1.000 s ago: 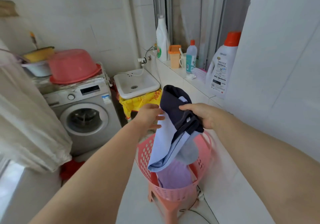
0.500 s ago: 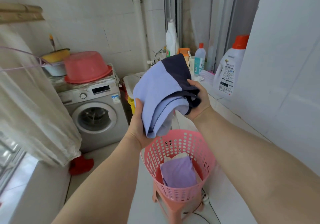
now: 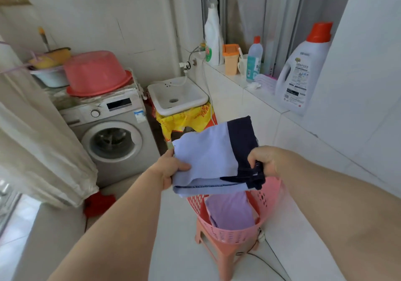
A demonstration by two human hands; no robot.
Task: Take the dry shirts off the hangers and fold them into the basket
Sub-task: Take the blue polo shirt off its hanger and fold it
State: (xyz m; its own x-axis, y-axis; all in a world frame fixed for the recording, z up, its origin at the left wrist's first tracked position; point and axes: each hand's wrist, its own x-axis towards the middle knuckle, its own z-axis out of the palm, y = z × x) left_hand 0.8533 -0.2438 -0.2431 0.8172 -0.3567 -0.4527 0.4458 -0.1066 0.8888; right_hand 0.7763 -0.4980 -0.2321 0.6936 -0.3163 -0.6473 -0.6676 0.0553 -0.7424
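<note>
Above basket (image 3: 230, 234) rim: folded shirt (image 3: 208, 157), both hands gripping.

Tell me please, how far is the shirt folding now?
Done: one folded lilac shirt lies in the pink basket. In hand: the left hand and right hand grip a folded light-blue and navy shirt just above the basket. Left: setting this shirt inside. A pale garment hangs at the far left, apparently on a hanger, so it may need folding too.
</note>
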